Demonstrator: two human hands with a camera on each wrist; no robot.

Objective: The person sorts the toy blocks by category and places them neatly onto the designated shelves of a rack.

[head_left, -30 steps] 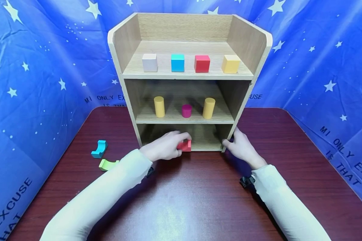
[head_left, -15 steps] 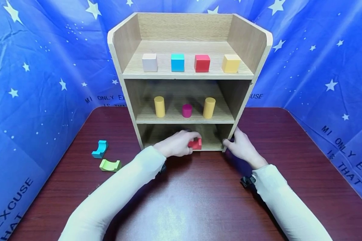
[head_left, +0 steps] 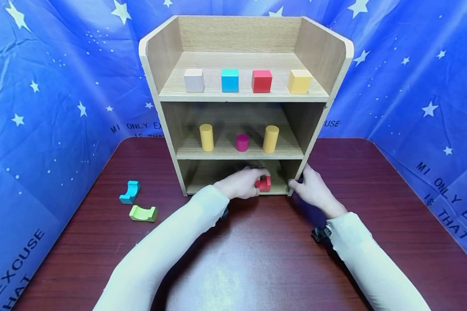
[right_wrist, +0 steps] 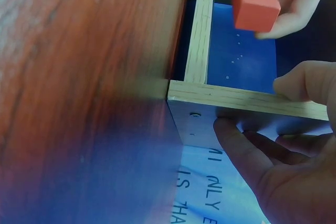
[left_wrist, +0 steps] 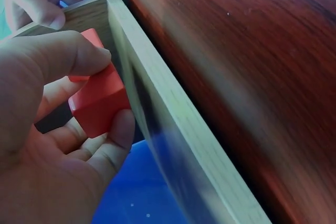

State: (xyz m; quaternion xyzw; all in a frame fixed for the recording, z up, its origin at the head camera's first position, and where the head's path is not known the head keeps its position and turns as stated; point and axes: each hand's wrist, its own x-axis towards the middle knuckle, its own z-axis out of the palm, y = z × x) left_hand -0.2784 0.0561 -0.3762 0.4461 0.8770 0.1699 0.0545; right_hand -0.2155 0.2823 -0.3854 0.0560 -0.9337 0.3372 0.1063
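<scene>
My left hand (head_left: 242, 183) pinches a red arch-shaped block (head_left: 265, 185) between thumb and fingers, inside the lowest compartment of the wooden shelf (head_left: 241, 34), right of its middle. In the left wrist view, the red block (left_wrist: 100, 103) is close to the front board's edge; whether it touches the board I cannot tell. My right hand (head_left: 315, 190) grips the right side panel (right_wrist: 247, 97) low down. Its thumb is on the inner side and its fingers lie against the outer face. Left of the shelf, a blue arch block (head_left: 130, 192) and a green arch block (head_left: 143, 213) lie on the table.
On the top shelf stand a white cube (head_left: 194, 80), a blue cube (head_left: 230, 80), a red cube (head_left: 262, 81) and a yellow cube (head_left: 299, 81). Two yellow cylinders (head_left: 206, 138) flank a short magenta cylinder (head_left: 242, 143) below. Blue starred cloth (head_left: 62, 86) surrounds the dark table (head_left: 225, 268).
My left hand has moved right along the lowest compartment, carrying the red arch block. The right hand stays on the side panel. More of the green block shows now.
</scene>
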